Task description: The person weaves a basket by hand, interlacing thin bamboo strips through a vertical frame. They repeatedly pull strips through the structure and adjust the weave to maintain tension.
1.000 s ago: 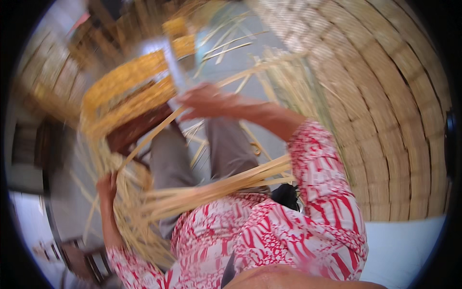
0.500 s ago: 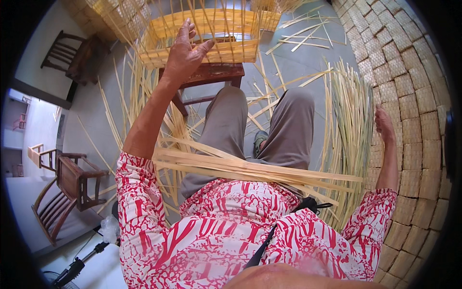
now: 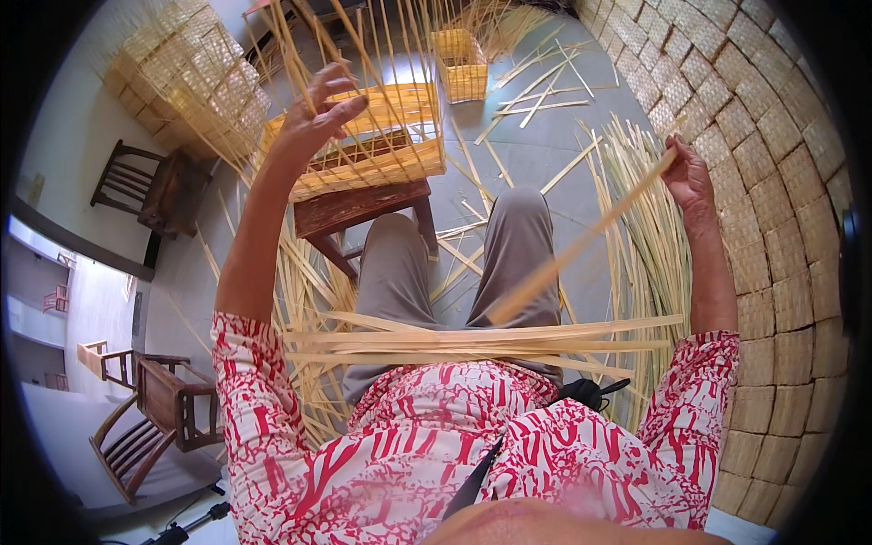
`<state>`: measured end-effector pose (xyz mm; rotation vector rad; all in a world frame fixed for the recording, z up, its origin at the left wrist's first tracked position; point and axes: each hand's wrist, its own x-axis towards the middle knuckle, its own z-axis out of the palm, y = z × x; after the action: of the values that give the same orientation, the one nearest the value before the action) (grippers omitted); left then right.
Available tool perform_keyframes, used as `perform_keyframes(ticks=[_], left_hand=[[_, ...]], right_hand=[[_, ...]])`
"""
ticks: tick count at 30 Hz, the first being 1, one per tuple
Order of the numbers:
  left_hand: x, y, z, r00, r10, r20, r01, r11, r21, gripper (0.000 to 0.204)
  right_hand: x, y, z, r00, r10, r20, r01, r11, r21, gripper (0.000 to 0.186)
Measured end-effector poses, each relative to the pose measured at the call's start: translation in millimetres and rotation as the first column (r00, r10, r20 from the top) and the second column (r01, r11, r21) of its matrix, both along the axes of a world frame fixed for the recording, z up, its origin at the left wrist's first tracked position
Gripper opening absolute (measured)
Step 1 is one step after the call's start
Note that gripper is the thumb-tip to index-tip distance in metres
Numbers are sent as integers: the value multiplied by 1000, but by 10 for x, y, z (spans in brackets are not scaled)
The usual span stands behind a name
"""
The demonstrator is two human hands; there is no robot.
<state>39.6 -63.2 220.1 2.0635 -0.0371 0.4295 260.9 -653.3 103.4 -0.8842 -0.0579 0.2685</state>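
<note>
In front of me a half-woven yellow basket (image 3: pixel 434 156) rests on a dark red wooden stool (image 3: pixel 363 211), its long upright stakes standing above the woven wall. My left hand (image 3: pixel 318 113) is at the basket's left side among the stakes, fingers apart and thumb stretched to the right. Out to the right, my right hand (image 3: pixel 688 177) pinches one end of a flat bamboo strip (image 3: pixel 581 241), which slants down toward my knees and is blurred. More flat strips (image 3: pixel 472 341) lie across my lap.
Thin strips (image 3: pixel 649 245) are heaped on the floor to my right, beside a wall of stacked woven pieces (image 3: pixel 772 272). A smaller yellow basket (image 3: pixel 463 68) stands beyond the stool. Wooden chairs (image 3: pixel 159 409) are at the left. Loose strips (image 3: pixel 545 95) litter the floor ahead.
My right hand has come up and now holds a bamboo strip stretching toward my knees. The left hand stays by the basket, its fingers more bent. The whole view has shifted.
</note>
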Motion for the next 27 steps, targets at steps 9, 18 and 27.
perform_keyframes(ticks=[9,18,27], left_hand=[[-5,-261,533,806,-592,-32,591,798,121,48],[1060,-556,331,854,-80,-514,191,967,167,109],[1123,-486,-83,950,-271,-156,313,817,484,27]], right_hand=[[-221,427,31,999,5,39,-3,999,-53,18],[-537,676,-112,998,61,-8,-61,996,64,19],[-780,459,-204,987,-49,-154,76,981,177,10]])
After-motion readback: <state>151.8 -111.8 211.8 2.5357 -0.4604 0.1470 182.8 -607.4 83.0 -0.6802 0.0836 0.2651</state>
